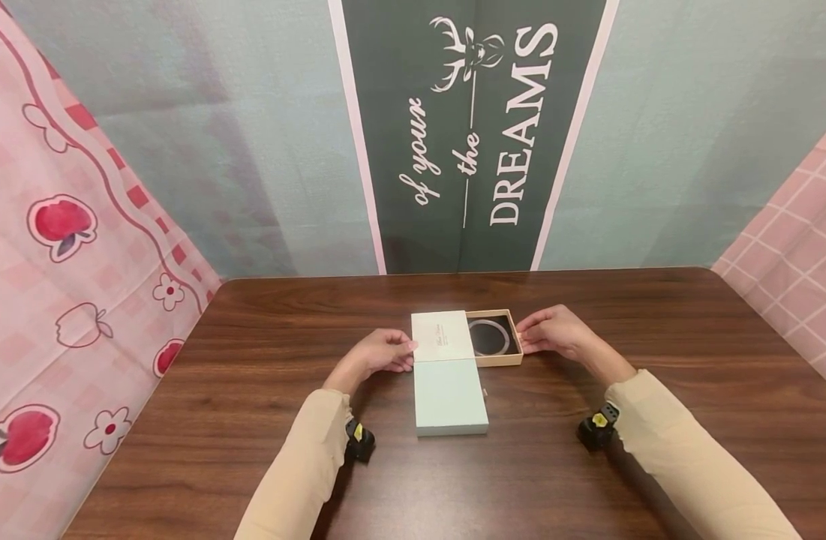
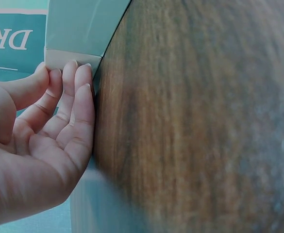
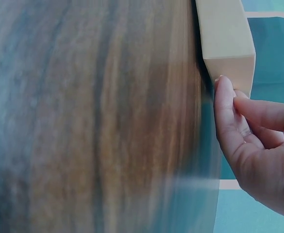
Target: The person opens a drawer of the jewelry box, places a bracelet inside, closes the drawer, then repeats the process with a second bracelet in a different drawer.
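Observation:
A small bangle box lies on the table, its pale mint cover flap (image 1: 449, 397) folded down toward me. Beside the flap's hinge is the cream sleeve top (image 1: 429, 330) with fine script on it. Out of the sleeve's right side extends a tan drawer (image 1: 499, 361), in which a silvery bangle (image 1: 507, 341) rests on a black insert. My left hand (image 1: 385, 350) holds the sleeve's left end, thumb at the upper edge and fingertips against the end face (image 2: 66, 57). With thumb and fingertips, my right hand (image 1: 554, 330) grips the drawer's right end (image 3: 231, 73).
The brown wood-grain table (image 1: 250, 420) spreads around the box. A lettered cloth (image 1: 480, 150) hangs behind its far edge, and pink patterned cloths stand at the left (image 1: 61, 315) and right (image 1: 797, 262). A small tab (image 1: 485, 392) sticks out from the flap's right side.

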A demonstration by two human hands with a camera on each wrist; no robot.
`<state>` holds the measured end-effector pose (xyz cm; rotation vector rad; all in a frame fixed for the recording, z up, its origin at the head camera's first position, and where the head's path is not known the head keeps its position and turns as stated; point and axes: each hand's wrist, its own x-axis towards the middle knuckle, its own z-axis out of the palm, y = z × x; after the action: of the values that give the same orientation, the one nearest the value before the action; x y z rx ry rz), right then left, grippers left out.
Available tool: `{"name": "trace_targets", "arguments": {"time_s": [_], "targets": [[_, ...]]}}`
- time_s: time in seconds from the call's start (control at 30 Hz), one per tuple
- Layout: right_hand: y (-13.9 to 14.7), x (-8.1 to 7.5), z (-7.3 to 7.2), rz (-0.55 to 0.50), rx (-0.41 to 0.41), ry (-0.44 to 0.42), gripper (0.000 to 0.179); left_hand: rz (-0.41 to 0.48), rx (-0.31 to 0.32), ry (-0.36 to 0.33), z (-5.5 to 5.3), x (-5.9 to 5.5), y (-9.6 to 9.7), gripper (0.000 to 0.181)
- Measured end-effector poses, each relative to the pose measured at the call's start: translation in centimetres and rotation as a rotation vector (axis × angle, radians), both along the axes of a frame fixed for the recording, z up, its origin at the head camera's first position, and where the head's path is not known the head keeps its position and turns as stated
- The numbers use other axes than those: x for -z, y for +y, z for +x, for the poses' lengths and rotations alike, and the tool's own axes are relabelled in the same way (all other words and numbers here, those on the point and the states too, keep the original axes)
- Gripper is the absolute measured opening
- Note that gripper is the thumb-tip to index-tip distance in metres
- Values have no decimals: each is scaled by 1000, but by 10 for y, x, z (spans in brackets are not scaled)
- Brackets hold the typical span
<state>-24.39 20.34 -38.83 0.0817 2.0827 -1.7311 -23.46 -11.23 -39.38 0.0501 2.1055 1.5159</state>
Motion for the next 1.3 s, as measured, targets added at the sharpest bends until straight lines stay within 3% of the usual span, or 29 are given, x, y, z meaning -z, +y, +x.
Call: {"name": "trace_targets", "arguments": {"time_s": [1.3], "targets": [[-17, -1, -1, -28, -54, 12, 25, 16, 19, 8, -1, 0, 0, 17]]}}
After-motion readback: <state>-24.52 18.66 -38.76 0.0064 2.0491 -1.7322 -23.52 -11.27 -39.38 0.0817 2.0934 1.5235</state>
